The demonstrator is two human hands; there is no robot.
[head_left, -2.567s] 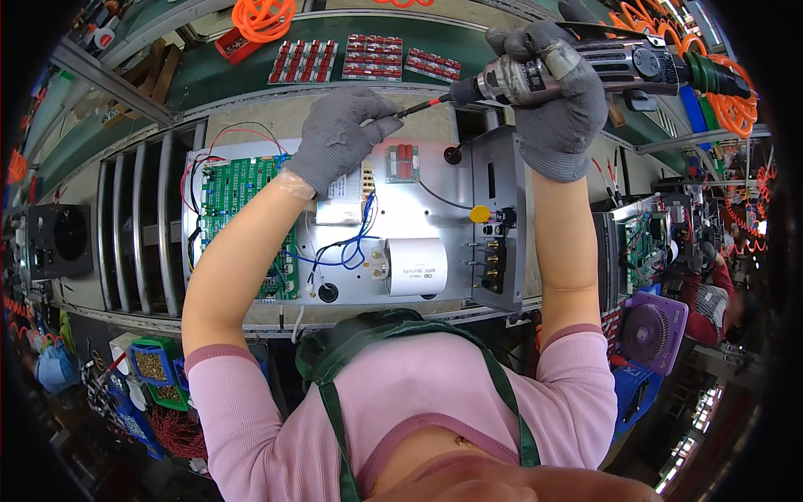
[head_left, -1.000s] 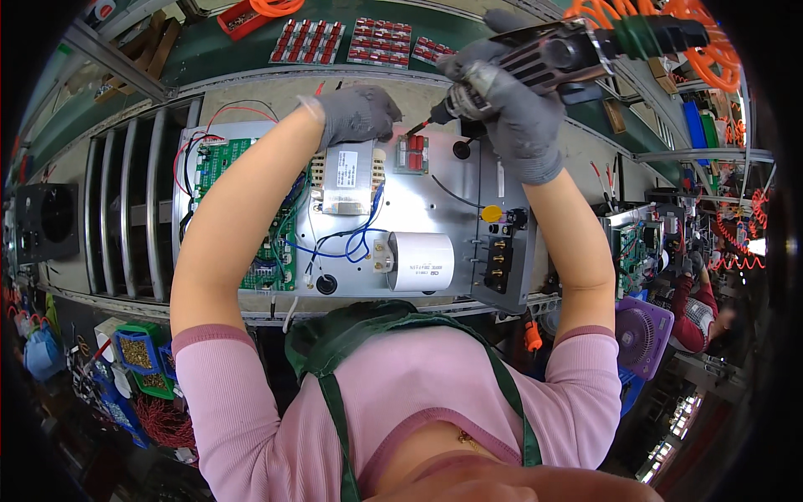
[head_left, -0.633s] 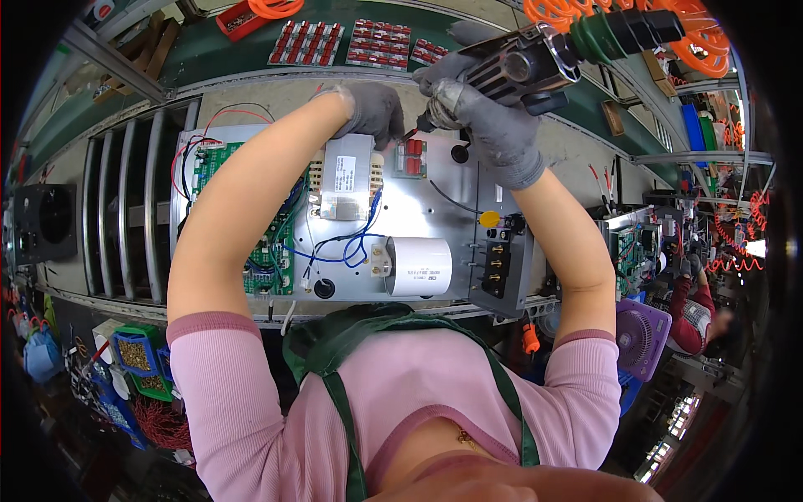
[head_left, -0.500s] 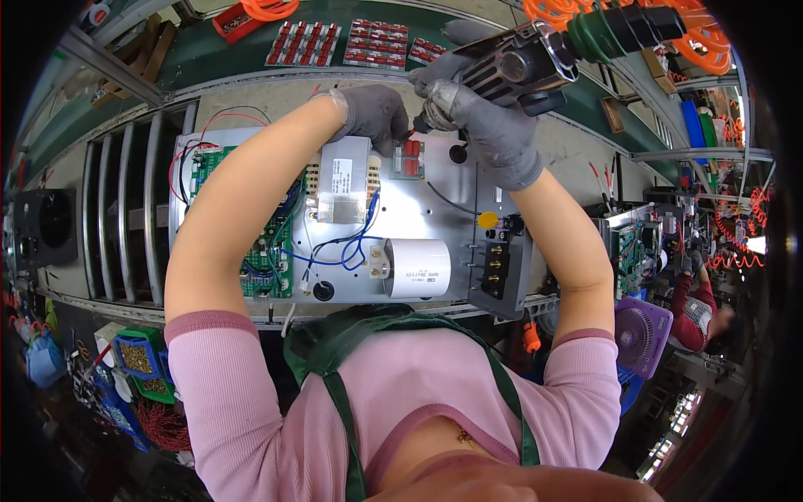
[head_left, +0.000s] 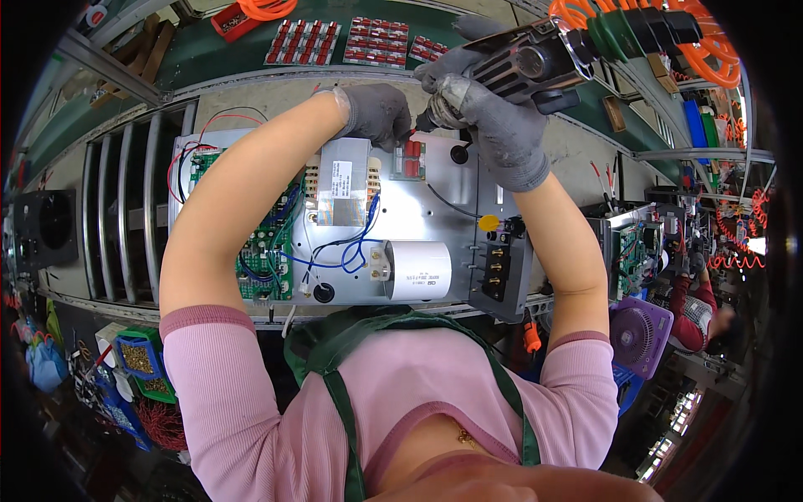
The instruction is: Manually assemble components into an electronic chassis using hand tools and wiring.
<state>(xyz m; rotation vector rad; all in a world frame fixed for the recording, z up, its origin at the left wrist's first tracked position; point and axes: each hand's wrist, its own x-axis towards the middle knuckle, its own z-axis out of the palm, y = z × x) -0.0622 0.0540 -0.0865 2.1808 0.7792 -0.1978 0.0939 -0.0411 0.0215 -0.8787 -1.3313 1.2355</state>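
Observation:
My right hand (head_left: 507, 132), in a grey glove, is wrapped round the front of a black power drill (head_left: 527, 65) that has a green and black end. Its nose points down and left toward a small board with red parts (head_left: 410, 159) at the far edge of a metal chassis (head_left: 418, 213). My left hand (head_left: 376, 115), also gloved, bends over the far edge beside that board, just behind a silver transformer (head_left: 345, 180). The left fingers are curled together; whatever they pinch is hidden. Where the drill's tip ends, close to the left fingertips, cannot be made out clearly.
On the chassis sit a white cylindrical capacitor (head_left: 421, 269), a green circuit board (head_left: 266, 259), blue wires and a black terminal block (head_left: 496, 272). Roller bars (head_left: 125, 205) lie left. Red-part boards (head_left: 376, 42) rest on the far green bench. A co-worker (head_left: 690, 305) is at right.
The drill and my right hand have shifted slightly to the right. My left hand stays almost in place at the chassis's far edge.

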